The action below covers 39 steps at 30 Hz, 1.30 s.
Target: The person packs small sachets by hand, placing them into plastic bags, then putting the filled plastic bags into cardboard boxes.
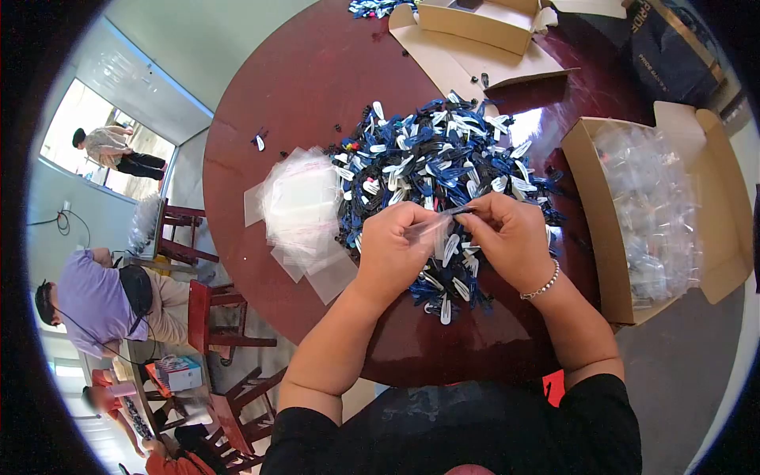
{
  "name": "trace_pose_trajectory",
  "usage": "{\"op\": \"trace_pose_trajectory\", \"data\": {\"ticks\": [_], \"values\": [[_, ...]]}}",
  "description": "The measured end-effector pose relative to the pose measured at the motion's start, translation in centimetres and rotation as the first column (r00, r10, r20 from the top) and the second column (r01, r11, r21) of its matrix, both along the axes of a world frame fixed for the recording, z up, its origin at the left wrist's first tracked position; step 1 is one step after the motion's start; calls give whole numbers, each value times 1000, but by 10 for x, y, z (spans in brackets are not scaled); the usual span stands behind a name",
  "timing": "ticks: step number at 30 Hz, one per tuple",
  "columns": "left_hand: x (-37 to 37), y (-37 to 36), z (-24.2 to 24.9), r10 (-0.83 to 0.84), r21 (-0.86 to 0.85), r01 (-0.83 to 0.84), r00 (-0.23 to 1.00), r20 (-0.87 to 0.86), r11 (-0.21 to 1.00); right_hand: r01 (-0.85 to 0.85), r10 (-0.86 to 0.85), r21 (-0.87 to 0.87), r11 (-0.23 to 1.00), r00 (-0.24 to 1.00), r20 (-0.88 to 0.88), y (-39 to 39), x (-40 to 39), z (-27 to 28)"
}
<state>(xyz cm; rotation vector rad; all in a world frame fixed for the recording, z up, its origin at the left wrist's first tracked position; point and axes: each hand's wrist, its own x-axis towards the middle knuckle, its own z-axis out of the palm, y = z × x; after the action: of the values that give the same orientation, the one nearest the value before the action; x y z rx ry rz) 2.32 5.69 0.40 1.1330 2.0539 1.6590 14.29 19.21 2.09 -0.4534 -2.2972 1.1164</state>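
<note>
My left hand (pixel 398 247) is closed around a small clear plastic bag (pixel 431 229), held over a heap of snap hair clips (pixel 431 150). At the bag's upper end, a dark hair clip (pixel 455 211) shows between my two hands. My right hand (pixel 511 237) pinches at that clip with thumb and forefinger; the fingertips partly hide it. White, navy and black clips make up the heap beneath both hands. To its left lies a loose stack of flat clear bags (pixel 301 198), touching the heap's edge.
The round dark-red table (pixel 245 103) carries an open carton (pixel 590 206) of filled clear bags at right. Another open cardboard box (pixel 475 30) lies at the back. A few stray clips (pixel 259 140) sit at left. Stools (pixel 214 317) and other people are beyond the table's left side.
</note>
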Motion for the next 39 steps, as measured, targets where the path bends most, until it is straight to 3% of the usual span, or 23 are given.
{"op": "trace_pose_trajectory", "data": {"ticks": [5, 6, 7, 8, 11, 15, 17, 20, 22, 25, 31, 33, 39], "values": [[2, -1, 3, 9, 3, -9, 1000, 4, 1000, 12, -11, 137, 991, 1000, -3, -1, 0, 2], [0, -1, 2, 9, 3, -9, 1000, 4, 1000, -26, 26, -48, 999, 1000, 4, 2, -1, 0], [-2, -1, 1, -34, 10, 33, 987, 159, 999, -62, 65, -231, 971, 998, 6, 4, -1, -1], [-4, -1, 0, -77, 23, 73, 948, 310, 997, -63, 66, -233, 971, 998, 7, 6, 0, 0], [-11, 0, 2, -73, 28, 67, 905, 419, 997, -189, 154, -652, 734, 982, -112, 14, 0, 9], [-18, -3, 1, -165, 136, 101, 751, 639, 986, -160, 101, -656, 737, 987, -126, 19, 0, 7], [-19, -3, -1, -190, 147, 125, 741, 644, 981, -184, 170, -423, 887, 983, -72, 16, -1, 4], [-18, -4, 0, -224, 143, 172, 710, 668, 975, -305, 304, -463, 832, 950, -78, 9, -2, 0], [-17, -4, 0, -230, 129, 195, 692, 685, 972, -315, 303, -431, 846, 948, -98, 8, -4, -6], [-18, -5, 0, -240, 135, 205, 675, 698, 969, -205, 273, -543, 814, 961, 46, 9, -3, -5], [-20, -6, -2, -299, 236, 184, 584, 754, 954, -232, 224, -609, 759, 970, -90, 13, -3, -2], [-22, -6, -3, -323, 269, 178, 494, 808, 946, -208, 177, -582, 786, 978, -111, 10, -3, 0], [-22, -6, -3, -333, 289, 166, 459, 824, 943, -203, 163, -617, 760, 979, -121, 5, -3, 6]]}}
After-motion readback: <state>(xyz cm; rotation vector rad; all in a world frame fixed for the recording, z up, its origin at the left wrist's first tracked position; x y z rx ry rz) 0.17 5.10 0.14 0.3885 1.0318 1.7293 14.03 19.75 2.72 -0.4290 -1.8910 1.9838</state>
